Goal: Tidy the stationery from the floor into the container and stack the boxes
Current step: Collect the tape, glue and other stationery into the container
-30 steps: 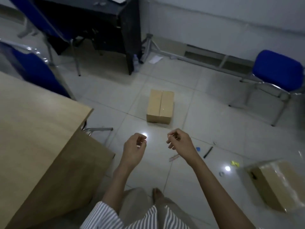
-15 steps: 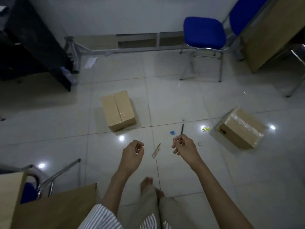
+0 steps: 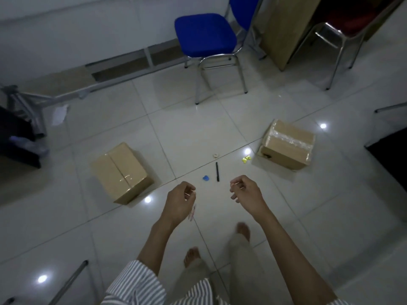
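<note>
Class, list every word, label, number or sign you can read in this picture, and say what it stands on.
No readable text anywhere.
The left cardboard box: plain, tape only.
The right cardboard box: plain, tape only.
The black pen: too small to show print.

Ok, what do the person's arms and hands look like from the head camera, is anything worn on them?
The left hand and right hand are bare: no gloves, no watch or ring showing. The left forearm and right forearm are uncovered too. The left sleeve is white with thin dark stripes, ending near the elbow; a sliver of the matching right sleeve shows at the bottom edge.
</note>
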